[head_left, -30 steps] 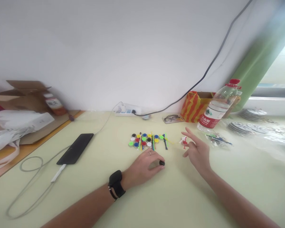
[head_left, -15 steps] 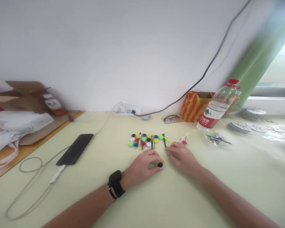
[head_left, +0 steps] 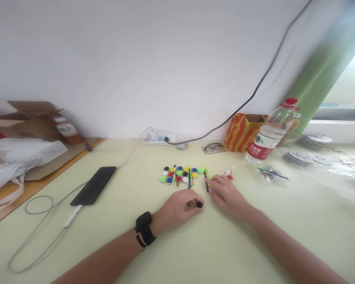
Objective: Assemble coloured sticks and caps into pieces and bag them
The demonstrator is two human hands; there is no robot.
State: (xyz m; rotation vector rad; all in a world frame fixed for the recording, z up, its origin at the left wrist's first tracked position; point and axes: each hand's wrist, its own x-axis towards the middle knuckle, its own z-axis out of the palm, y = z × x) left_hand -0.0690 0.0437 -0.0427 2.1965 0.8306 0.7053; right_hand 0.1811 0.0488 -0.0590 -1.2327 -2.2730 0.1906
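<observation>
Left hand (head_left: 177, 208) pinches a small black disc (head_left: 199, 205); right hand (head_left: 229, 198) touches slim sticks (head_left: 207, 186) farther right, whether gripping cannot be told.

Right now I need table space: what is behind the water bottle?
Behind the water bottle, a striped bag shows at left and something brownish, unclear, at right. Whatever the bottle covers cannot be made out.

From one head-worn camera close above the surface (head_left: 189, 256), we look forward and down across it to the wall (head_left: 177, 71) behind it.
</observation>
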